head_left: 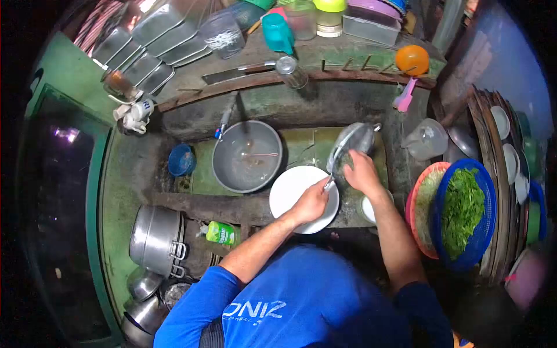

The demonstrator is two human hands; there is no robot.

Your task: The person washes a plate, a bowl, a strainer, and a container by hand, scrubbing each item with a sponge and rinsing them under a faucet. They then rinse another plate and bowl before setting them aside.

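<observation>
My left hand (312,203) is closed round the handle of a metal mesh strainer (358,139), over a white basin (285,188). The strainer's mesh bowl is tipped up over the wash area, beyond my hands. My right hand (362,173) is at the strainer's lower edge, thumb and fingers apart, back of the hand toward me. Left of the white basin stands a grey basin (226,174) with water and a thin pinkish stick in it. A white container (369,210) shows partly behind my right forearm.
A tap (221,124) stands over the grey basin, with a small blue tub (182,160) beside it. At right are a blue basket (492,214) of green leaves and a clear jug (426,140). A metal pot (154,238) and a green packet (221,232) lie at left.
</observation>
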